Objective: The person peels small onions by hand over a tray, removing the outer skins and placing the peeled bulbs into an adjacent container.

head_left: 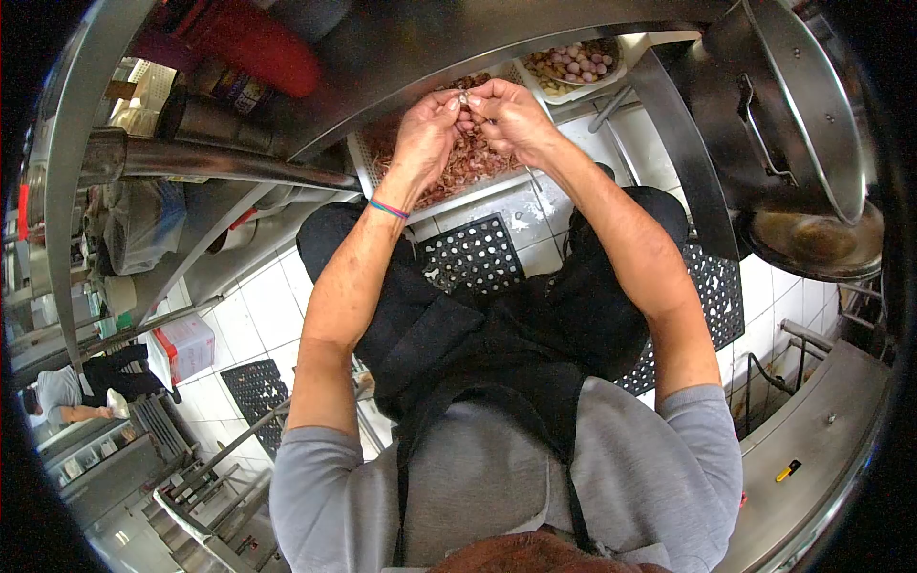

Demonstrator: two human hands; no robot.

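My left hand (429, 129) and my right hand (513, 119) meet at the fingertips, thumbs and fingers pinched together. Between them is a small pale piece, which looks like a shallot (464, 98), mostly covered by my fingers. Below both hands sits a white perforated basket (367, 175) holding a heap of reddish shallots and loose skins (478, 164). Just beyond my right hand stands a white container (619, 74) with peeled, pinkish-white shallots (585, 63) in it.
A steel table edge (420, 84) runs above the basket. At right are a large steel pot (778, 105) and a round dark pan (817, 239). Black perforated mats (473, 256) lie on the tiled floor. Another person (72, 392) is at far left near a red-and-white box (183, 346).
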